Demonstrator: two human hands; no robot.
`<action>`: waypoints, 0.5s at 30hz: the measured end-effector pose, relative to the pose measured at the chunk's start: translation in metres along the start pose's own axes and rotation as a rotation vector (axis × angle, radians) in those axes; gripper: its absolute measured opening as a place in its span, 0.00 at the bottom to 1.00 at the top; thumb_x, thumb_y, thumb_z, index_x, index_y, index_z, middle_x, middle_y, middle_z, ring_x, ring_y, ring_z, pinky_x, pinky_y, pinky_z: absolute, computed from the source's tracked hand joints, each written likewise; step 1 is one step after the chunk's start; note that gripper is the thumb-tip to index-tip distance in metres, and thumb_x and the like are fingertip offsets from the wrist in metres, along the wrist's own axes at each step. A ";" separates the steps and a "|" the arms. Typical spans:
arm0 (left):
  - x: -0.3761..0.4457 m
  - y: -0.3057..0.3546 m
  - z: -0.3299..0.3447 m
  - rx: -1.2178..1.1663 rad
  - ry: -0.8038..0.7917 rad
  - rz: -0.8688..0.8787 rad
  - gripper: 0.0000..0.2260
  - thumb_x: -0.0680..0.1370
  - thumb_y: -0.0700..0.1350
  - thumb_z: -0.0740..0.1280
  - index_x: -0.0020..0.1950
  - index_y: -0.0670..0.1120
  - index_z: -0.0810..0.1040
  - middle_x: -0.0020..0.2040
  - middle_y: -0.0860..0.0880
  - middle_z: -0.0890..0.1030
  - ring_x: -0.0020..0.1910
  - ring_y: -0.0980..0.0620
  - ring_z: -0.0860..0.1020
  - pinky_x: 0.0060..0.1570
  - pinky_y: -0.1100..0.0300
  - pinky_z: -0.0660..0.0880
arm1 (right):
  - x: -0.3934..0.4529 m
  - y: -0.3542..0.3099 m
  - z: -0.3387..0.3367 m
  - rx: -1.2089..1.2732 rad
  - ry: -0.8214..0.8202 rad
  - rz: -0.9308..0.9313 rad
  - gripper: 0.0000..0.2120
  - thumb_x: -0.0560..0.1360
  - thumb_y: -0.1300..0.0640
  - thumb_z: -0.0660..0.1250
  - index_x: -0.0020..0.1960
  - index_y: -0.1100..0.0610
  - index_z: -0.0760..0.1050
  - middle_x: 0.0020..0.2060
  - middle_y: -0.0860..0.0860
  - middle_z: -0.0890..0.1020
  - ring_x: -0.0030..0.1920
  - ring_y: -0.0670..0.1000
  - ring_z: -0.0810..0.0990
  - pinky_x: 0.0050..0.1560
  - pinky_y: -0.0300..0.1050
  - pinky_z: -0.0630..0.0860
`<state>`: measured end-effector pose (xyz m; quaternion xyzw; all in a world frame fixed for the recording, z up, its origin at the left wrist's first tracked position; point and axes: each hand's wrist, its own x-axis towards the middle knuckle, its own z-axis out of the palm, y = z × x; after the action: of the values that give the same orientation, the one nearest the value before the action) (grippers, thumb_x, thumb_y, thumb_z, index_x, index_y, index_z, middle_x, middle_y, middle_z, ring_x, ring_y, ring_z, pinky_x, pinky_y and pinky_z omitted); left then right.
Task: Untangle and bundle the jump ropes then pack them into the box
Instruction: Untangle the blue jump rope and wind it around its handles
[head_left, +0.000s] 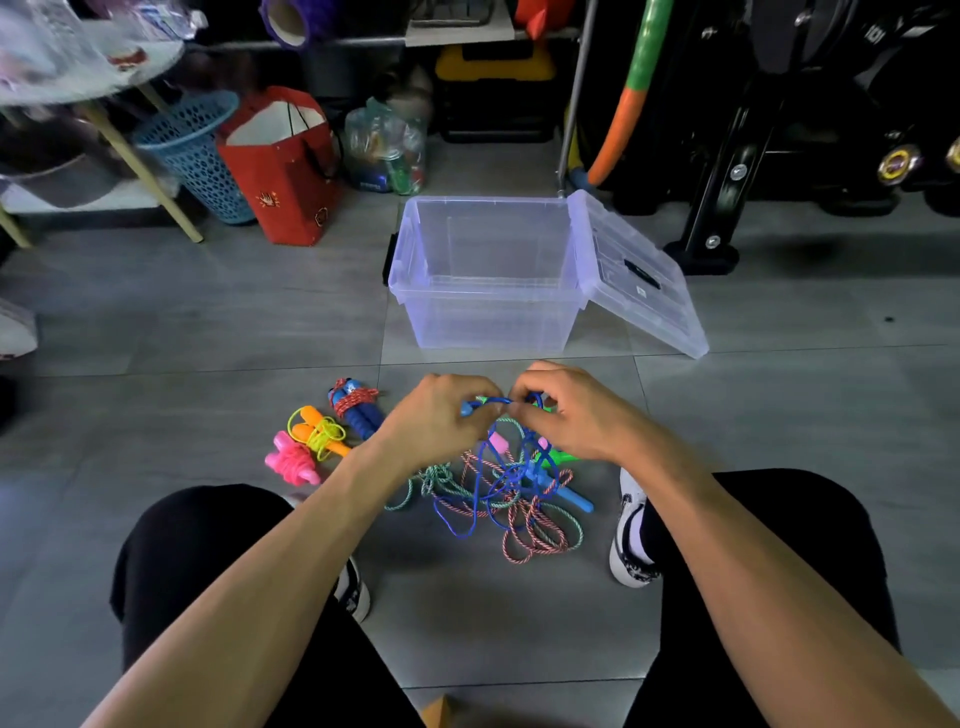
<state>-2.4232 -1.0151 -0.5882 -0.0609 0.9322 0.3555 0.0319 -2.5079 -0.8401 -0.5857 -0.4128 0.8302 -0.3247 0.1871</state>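
Grey floor tiles (208, 322) bear the clear box (491, 312); both hands' fingers (524, 395) pinch blue rope (498, 402).

Box (488, 291) behind tangled ropes (509, 499), bundled ropes (322, 436) left of tangle

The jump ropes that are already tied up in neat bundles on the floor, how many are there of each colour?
Pink bundled jump rope: 1
Yellow rope bundled on orange handles: 1
Red-and-white rope bundled on blue handles: 1
Total: 3 bundles, beside the tangled pile; none in the clear plastic box.
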 end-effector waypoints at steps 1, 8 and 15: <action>0.001 0.001 -0.001 -0.009 0.027 -0.008 0.04 0.78 0.49 0.66 0.44 0.53 0.80 0.33 0.53 0.81 0.34 0.50 0.78 0.39 0.51 0.78 | -0.001 0.000 0.000 -0.009 0.014 0.008 0.05 0.77 0.53 0.67 0.44 0.53 0.77 0.40 0.46 0.74 0.43 0.49 0.74 0.44 0.38 0.68; 0.007 -0.006 -0.039 -0.539 0.434 -0.306 0.11 0.80 0.43 0.64 0.38 0.46 0.79 0.29 0.47 0.77 0.20 0.52 0.68 0.23 0.65 0.68 | -0.008 0.015 -0.008 -0.347 -0.109 0.273 0.14 0.75 0.52 0.63 0.33 0.52 0.68 0.39 0.51 0.76 0.43 0.55 0.75 0.44 0.49 0.74; -0.002 0.006 -0.018 -0.223 0.117 -0.148 0.11 0.78 0.47 0.69 0.35 0.49 0.79 0.32 0.46 0.81 0.19 0.56 0.69 0.23 0.65 0.69 | 0.001 0.007 0.000 0.089 0.157 0.155 0.11 0.76 0.59 0.66 0.58 0.55 0.78 0.53 0.48 0.80 0.51 0.47 0.78 0.52 0.38 0.74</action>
<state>-2.4221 -1.0228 -0.5705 -0.1533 0.8800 0.4496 -0.0031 -2.5126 -0.8381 -0.5903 -0.3118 0.8566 -0.3770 0.1642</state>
